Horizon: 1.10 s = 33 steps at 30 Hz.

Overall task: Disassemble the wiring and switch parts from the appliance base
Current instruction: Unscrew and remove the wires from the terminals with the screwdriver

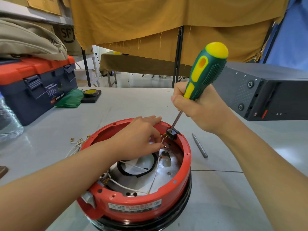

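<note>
Your right hand [198, 107] grips the screwdriver [204, 75], tip on the black switch block [173, 133] at the red appliance base [150, 207] rim. Just beside it, your left hand [141, 135] pinches a white wire [161, 145]. Far left, the toolbox [33, 90] reads "WING BOX".

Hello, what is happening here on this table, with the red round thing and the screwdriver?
A person is taking apart a red appliance base that stands on a grey table. The right hand grips a green and yellow screwdriver, whose tip is at a small black connector block on the rim. The left hand reaches inside and pinches a white wire beside that block. Some loose wires already lie on the table, and a spare bit lies to the right.
</note>
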{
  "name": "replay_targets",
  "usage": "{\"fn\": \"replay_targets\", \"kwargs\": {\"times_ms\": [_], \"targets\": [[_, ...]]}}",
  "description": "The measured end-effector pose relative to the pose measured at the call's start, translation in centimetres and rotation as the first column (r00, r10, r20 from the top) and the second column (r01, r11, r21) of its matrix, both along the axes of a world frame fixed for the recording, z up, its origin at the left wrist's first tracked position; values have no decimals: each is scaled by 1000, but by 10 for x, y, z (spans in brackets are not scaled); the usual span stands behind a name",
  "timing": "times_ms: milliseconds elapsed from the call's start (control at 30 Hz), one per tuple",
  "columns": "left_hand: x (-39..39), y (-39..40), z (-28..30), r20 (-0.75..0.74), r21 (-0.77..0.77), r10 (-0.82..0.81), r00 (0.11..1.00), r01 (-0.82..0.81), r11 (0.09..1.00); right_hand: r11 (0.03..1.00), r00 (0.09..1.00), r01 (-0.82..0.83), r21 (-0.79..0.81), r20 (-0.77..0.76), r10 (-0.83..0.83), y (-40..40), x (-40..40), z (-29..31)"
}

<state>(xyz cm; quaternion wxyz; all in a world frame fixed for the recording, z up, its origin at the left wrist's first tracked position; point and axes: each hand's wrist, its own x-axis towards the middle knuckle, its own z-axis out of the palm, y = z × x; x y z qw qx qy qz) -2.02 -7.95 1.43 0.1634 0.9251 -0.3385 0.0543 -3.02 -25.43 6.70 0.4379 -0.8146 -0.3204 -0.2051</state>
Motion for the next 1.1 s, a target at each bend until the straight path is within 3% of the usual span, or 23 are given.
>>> {"fn": "replay_targets", "kwargs": {"times_ms": [533,833,1100], "targets": [[0,0,0,-9,3,0,1000,0,1000,996,1000,9,87,-20,-8,-7,-3,-6],[1,0,-1,-2,11,-2,1000,2,1000,1000,1000,-5,4,13,5,1,-1,-2],[2,0,-1,-9,0,-6,1000,6,1000,977,986,-24,210,-155,57,-1,9,-9]]}}
